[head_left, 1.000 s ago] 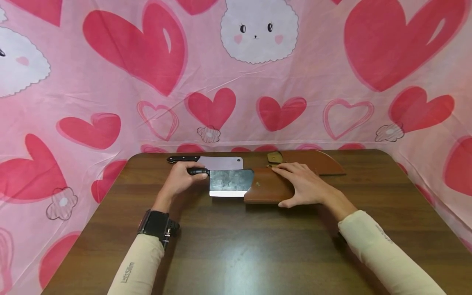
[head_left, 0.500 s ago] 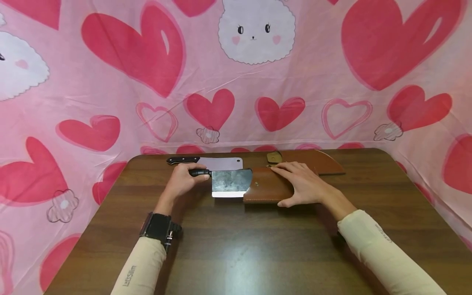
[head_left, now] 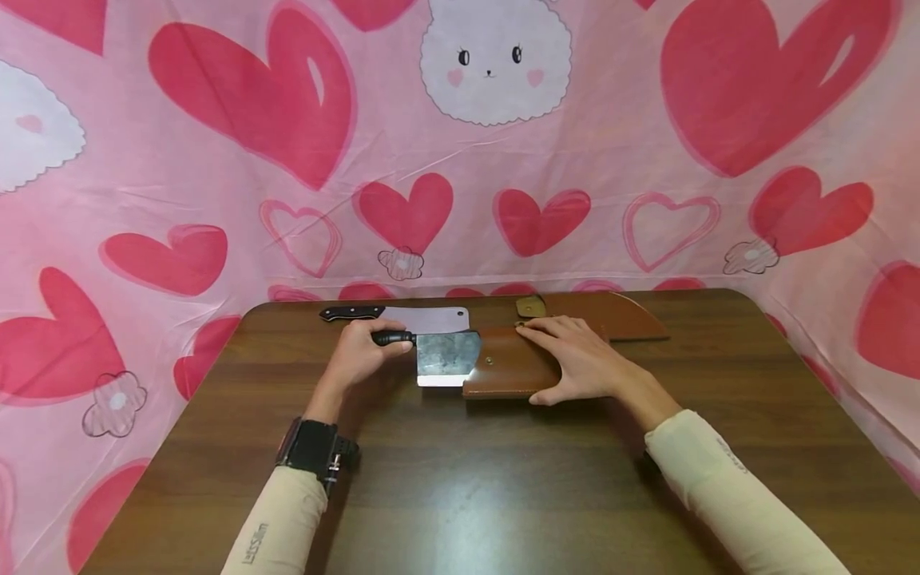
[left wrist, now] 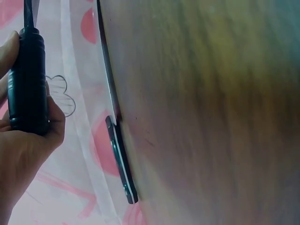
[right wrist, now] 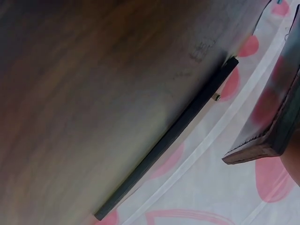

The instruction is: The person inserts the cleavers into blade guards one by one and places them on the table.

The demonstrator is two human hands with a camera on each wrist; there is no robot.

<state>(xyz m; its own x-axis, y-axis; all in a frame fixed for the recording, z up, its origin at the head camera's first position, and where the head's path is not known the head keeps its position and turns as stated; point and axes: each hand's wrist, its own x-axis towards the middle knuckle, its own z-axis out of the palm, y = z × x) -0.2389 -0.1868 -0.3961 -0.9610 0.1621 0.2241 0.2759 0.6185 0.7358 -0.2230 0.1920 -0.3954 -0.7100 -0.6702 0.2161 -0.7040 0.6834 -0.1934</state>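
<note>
In the head view my left hand (head_left: 359, 351) grips the black handle of a cleaver (head_left: 446, 358). Its dark blade with a bright edge runs into the open end of a brown leather sheath (head_left: 509, 374), which hides the front of the blade. My right hand (head_left: 582, 359) holds the sheath across its width, thumb at the near edge and fingers at the far edge. The left wrist view shows the fingers around the ridged handle (left wrist: 29, 84). The sheath's stitched corner (right wrist: 255, 153) appears in the right wrist view, raised off the table.
A second cleaver (head_left: 434, 319) with a riveted black handle (head_left: 352, 313) lies at the back of the wooden table (head_left: 460, 479). Right of it lies another brown sheath (head_left: 618, 314) with a snap strap (head_left: 530, 307). A pink heart-print cloth (head_left: 474, 152) hangs behind.
The left hand has pushed the cleaver to the right, and less of its blade shows outside the sheath. The right hand and sheath have shifted slightly left.
</note>
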